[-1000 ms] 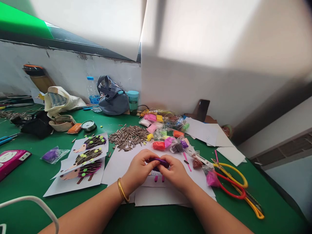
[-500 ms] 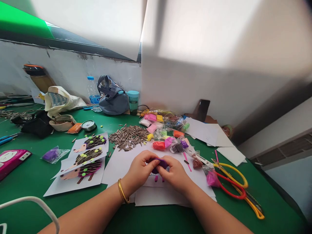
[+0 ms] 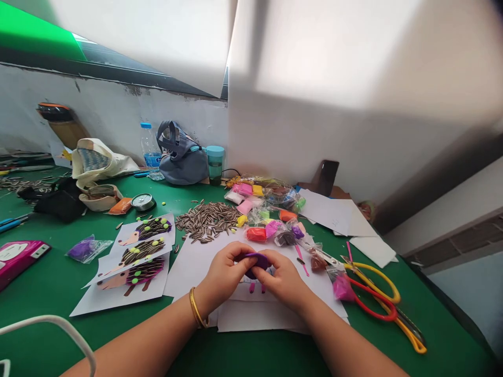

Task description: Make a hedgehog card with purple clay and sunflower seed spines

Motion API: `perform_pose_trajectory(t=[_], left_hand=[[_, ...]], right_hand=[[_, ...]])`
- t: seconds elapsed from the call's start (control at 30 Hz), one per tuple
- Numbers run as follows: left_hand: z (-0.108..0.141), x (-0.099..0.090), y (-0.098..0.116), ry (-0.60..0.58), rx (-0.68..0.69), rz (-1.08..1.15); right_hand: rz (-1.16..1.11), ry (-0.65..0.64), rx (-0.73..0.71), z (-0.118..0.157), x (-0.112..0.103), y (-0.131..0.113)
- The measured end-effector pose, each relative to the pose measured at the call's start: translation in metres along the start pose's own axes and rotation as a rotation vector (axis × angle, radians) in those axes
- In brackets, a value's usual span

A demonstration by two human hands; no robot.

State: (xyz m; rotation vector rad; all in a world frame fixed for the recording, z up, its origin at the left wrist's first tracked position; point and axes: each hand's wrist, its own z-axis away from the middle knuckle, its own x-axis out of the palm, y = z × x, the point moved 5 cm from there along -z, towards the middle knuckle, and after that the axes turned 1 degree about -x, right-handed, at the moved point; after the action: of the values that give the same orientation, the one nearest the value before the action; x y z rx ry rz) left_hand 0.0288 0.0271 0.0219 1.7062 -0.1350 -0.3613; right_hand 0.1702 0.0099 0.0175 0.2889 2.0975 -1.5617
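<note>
A lump of purple modeling clay (image 3: 255, 264) is gripped between the left hand (image 3: 226, 275) and the right hand (image 3: 281, 277), both curled around it, just above a white paper sheet (image 3: 188, 275) on the green tabletop (image 3: 251, 356)

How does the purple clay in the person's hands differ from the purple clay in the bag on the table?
The held clay is bare, pressed between left hand and right hand; the bagged clay sits in clear plastic, lying on the green table. Both are purple.

Probable clay (image 3: 254, 264) left of the scissors (image 3: 377, 268)
</note>
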Motion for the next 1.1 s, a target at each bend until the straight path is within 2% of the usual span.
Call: perform_pose_trajectory(t=[0.1, 0.23, 0.4, 0.47, 0.57, 0.63, 0.7, 0.8, 0.9, 1.0, 1.1], left_hand=[[0.001, -0.001, 0.004, 0.015, 0.064, -0.037], [0.0, 0.001, 0.007, -0.012, 0.142, -0.15], [-0.001, -0.001, 0.0, 0.029, 0.047, -0.026], [0.0, -0.002, 0.0, 0.05, 0.049, 0.005], [0.0, -0.005, 0.007, 0.07, 0.143, -0.083], [0.0, -0.004, 0.009, 0.031, 0.179, -0.162], [-0.001, -0.004, 0.006, 0.008, 0.149, -0.179], [-0.002, -0.006, 0.0, 0.042, 0.074, -0.097], [-0.002, -0.006, -0.002, 0.062, 0.087, -0.066], [-0.003, -0.002, -0.002, 0.02, 0.095, -0.108], [-0.004, -0.002, -0.006, 0.019, 0.02, -0.046]], right_hand=[[-0.009, -0.005, -0.012, 0.0, 0.0, -0.001], [0.09, -0.016, -0.011, 0.001, 0.001, -0.004], [0.011, -0.037, 0.009, 0.001, 0.001, -0.004], [-0.029, -0.037, 0.0, 0.0, 0.0, -0.004], [0.02, -0.018, -0.006, -0.001, 0.0, -0.004], [0.077, -0.021, -0.008, 0.0, 0.001, -0.004], [0.085, -0.03, -0.005, 0.001, 0.002, -0.003], [0.004, 0.006, 0.038, 0.002, 0.0, 0.002], [-0.051, 0.072, 0.076, 0.002, -0.003, 0.008], [-0.078, 0.076, 0.065, 0.002, -0.003, 0.009], [-0.1, 0.071, 0.046, 0.002, -0.003, 0.006]])
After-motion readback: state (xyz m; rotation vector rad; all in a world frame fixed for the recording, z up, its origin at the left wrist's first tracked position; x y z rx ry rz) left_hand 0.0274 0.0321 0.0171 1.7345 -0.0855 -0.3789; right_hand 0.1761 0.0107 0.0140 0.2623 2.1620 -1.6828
